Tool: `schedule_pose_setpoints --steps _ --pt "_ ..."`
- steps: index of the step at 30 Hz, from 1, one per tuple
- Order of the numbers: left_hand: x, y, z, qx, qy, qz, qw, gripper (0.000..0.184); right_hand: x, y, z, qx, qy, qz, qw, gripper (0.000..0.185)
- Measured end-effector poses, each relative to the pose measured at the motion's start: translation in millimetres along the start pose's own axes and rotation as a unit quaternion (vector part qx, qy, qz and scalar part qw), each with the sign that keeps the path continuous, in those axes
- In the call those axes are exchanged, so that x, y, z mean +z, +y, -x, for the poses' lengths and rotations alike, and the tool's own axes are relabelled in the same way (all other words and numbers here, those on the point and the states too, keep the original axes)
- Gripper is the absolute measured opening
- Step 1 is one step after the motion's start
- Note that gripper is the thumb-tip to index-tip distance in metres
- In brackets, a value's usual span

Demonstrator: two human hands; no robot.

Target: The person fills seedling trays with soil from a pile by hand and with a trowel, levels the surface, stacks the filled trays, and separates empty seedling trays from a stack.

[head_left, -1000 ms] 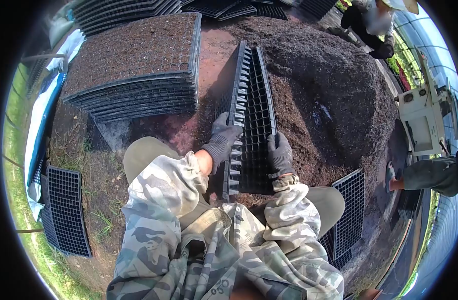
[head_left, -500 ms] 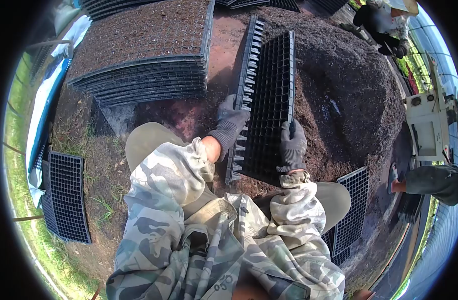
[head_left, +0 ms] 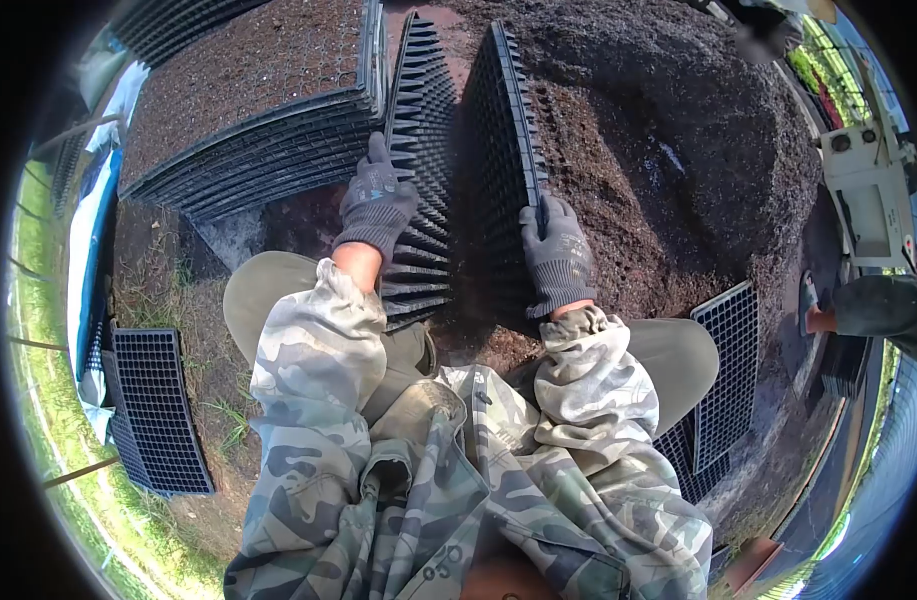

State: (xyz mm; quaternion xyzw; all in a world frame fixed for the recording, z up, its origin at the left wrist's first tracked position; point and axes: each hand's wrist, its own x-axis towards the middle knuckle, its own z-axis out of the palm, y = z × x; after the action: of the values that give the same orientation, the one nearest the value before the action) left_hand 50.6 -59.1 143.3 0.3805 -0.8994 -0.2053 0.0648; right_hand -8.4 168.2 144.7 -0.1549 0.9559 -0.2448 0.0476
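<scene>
Both of my hands wear dark grey gloves. My left hand (head_left: pixel 378 205) is closed on a black seedling tray (head_left: pixel 424 170) stood on its edge, with its cell bottoms pointing right. Another seedling tray (head_left: pixel 500 140) is upright opposite it, tilted slightly, its near part gripped by my right hand (head_left: pixel 558 250). A narrow gap separates the two trays. Right beside the left-hand tray is a tall stack of soil-filled trays (head_left: pixel 288 150). Dark potting soil (head_left: pixel 658 190) is heaped against the right-hand tray. The fingers behind the tray edges are partly hidden.
Seedling trays lie on the ground at my left (head_left: pixel 163 410) and beside my right knee (head_left: pixel 723 370). A pale machine (head_left: pixel 866 200) stands at far right, near another person's leg (head_left: pixel 878 312). Part of a person shows at the top right.
The two trays have moved apart, the left one going left toward the stack and the right one turning more upright. My hands have spread with them. The view has shifted slightly.
</scene>
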Motion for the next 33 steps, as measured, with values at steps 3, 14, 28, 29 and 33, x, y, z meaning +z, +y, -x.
schedule_pose_setpoints --steps 3,14,28,29,33 --pt "-23 15 9 0.252 0.233 0.051 0.938 0.039 1 2 0 0.009 0.01 -0.099 0.995 0.04" --pt "47 73 38 0.031 -0.154 0.438 0.885 0.026 16 13 -7 0.117 -0.078 -0.478 0.867 0.032" --pt "38 61 31 -0.089 -0.251 0.548 0.793 0.028 11 1 -9 0.224 -0.174 -0.558 0.78 0.022" --pt "39 59 27 -0.071 -0.27 0.554 0.784 0.021 19 5 -10 0.196 -0.149 -0.557 0.793 0.021" --pt "32 57 22 -0.015 -0.29 0.537 0.792 0.018 31 3 -8 0.159 -0.094 -0.539 0.822 0.022"
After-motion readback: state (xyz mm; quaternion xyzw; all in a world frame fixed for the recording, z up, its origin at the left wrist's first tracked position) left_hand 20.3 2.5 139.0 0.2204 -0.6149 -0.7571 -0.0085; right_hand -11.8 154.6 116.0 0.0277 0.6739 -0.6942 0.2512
